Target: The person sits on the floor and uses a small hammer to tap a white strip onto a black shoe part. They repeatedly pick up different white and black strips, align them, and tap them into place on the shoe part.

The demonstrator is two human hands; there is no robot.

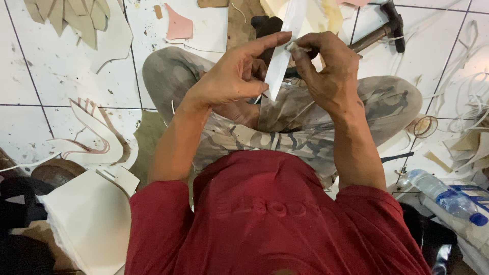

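I sit cross-legged on a white tiled floor in camouflage trousers and a red shirt. Both hands are raised over my lap and hold a long white strip [281,56] of thin sheet material that runs upward and away from me. My left hand [232,76] grips the strip's lower part between thumb and fingers. My right hand [326,69] pinches the strip near its middle with thumb and forefinger; whether it holds a small tool as well I cannot tell.
A hammer [384,28] lies on the tiles at the upper right. White and beige cut-out pieces [97,135] and a stack of white sheets [89,219] lie at the left. A plastic bottle [443,196] and curled white offcuts [468,91] lie at the right.
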